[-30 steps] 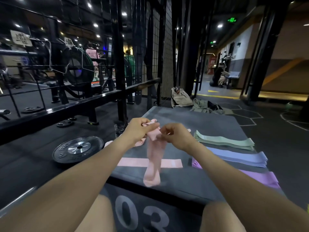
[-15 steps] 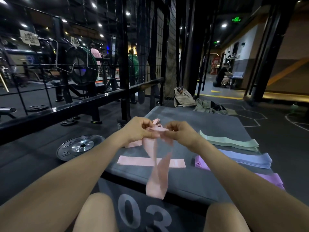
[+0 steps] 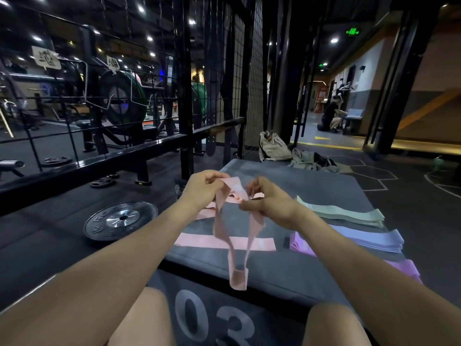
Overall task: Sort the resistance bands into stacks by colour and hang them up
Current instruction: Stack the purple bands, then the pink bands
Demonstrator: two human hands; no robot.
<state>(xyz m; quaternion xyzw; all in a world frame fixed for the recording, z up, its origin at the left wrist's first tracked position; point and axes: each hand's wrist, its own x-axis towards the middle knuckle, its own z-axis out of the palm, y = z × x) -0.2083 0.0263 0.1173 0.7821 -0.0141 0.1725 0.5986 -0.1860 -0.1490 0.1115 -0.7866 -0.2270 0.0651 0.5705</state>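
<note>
On the grey mat [image 3: 311,196] the green stack [image 3: 341,214], the blue stack [image 3: 369,239] and the purple stack [image 3: 404,269] lay sorted. The pink band [image 3: 233,236], bunched a second ago, now hung open as a loop above the mat. The left hand [image 3: 203,187] and the right hand [image 3: 268,202] pinched its top, so it was untwisted and probably ready for the flat pink band [image 3: 199,240].

- A black weight plate [image 3: 121,220] with a silver hub lies flat on the dark floor, left of the grey mat [image 3: 311,188].
- A beige bag [image 3: 273,147] and crumpled clothing [image 3: 308,159] sit just past the mat's far edge.
- A black steel rack [image 3: 184,96] stands on the left.
- A person in black [image 3: 330,116] crouches in the far corridor.
- A green exit sign [image 3: 353,31] glows overhead.
</note>
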